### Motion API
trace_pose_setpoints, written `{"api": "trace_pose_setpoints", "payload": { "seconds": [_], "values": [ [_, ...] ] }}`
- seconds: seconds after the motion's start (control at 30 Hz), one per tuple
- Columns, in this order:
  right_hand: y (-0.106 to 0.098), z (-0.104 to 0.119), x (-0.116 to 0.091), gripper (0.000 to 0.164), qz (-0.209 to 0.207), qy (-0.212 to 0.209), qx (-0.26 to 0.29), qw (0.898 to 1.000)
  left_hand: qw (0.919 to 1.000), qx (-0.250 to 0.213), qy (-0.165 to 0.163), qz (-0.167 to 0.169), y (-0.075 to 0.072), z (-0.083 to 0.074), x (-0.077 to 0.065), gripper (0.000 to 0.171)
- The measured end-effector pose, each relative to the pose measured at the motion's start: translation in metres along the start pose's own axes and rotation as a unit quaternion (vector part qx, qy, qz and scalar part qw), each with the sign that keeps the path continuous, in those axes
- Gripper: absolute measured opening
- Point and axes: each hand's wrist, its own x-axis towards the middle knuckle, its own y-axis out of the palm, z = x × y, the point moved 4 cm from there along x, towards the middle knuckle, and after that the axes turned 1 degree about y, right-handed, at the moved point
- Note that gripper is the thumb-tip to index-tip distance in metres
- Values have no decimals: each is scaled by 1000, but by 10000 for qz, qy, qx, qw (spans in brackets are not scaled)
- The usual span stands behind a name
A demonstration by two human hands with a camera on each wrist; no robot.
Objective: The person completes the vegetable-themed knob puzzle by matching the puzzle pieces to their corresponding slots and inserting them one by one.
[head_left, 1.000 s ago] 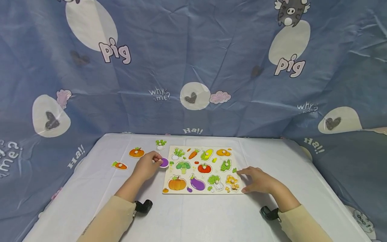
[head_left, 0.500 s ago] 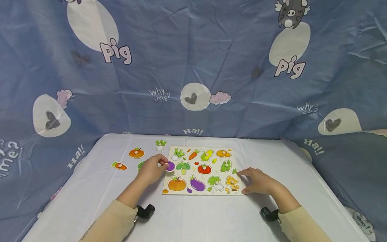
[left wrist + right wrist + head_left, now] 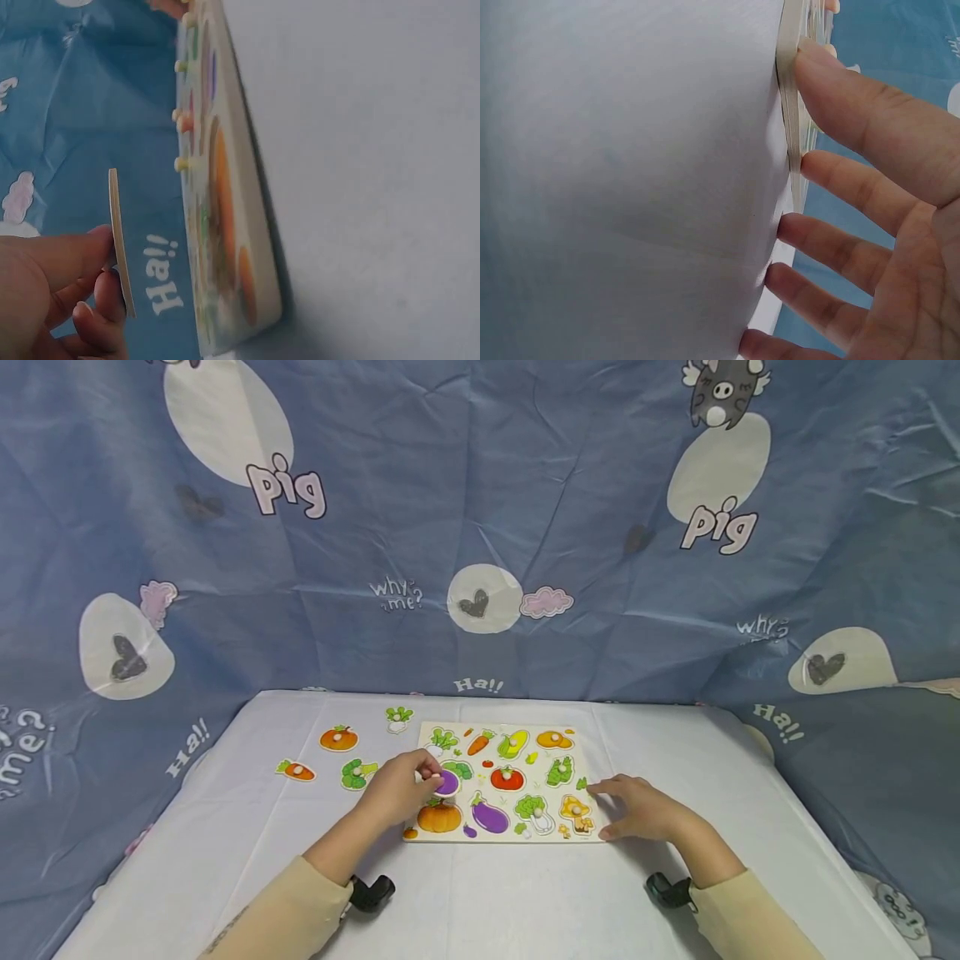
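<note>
My left hand (image 3: 401,789) pinches a purple eggplant puzzle piece (image 3: 447,783) above the left part of the vegetable puzzle board (image 3: 495,841). In the left wrist view, the eggplant piece (image 3: 120,247) appears edge-on between thumb and fingers, apart from the board (image 3: 266,255). Nearer me on the board lies the printed eggplant recess (image 3: 491,816), beside the pumpkin recess (image 3: 439,816). At the right edge of the board rests my right hand (image 3: 641,807), its fingers spread; the right wrist view shows its thumb (image 3: 855,105) on the board's rim.
Left of the board lie loose pieces: a pumpkin (image 3: 339,738), a carrot (image 3: 296,771), a radish (image 3: 398,719) and a broccoli (image 3: 356,774), partly behind the left hand. Several knobbed pieces sit in the board, among them a tomato (image 3: 507,778) and a mushroom (image 3: 577,810). A blue curtain (image 3: 600,652) hangs behind.
The left hand has carried the eggplant piece rightward and slightly toward me, from the board's left edge to over the board, uncovering the loose broccoli. The right hand has stayed in place.
</note>
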Motion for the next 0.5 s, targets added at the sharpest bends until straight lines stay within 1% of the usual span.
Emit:
{"api": "trace_pose_setpoints", "payload": {
  "seconds": [0.17, 0.33, 0.5],
  "values": [
    [0, 0, 0, 74, 7, -35, 19, 10000, 9998, 72, 103, 131, 10, -5, 0, 10],
    [0, 0, 0, 74, -6, -50, 32, 10000, 9994, 22, 149, 321, 19, -13, -1, 11],
    [-1, 0, 0, 74, 13, -37, 51, 10000, 9983, -30, 313, 492, 27, -19, -3, 11]
  ]
}}
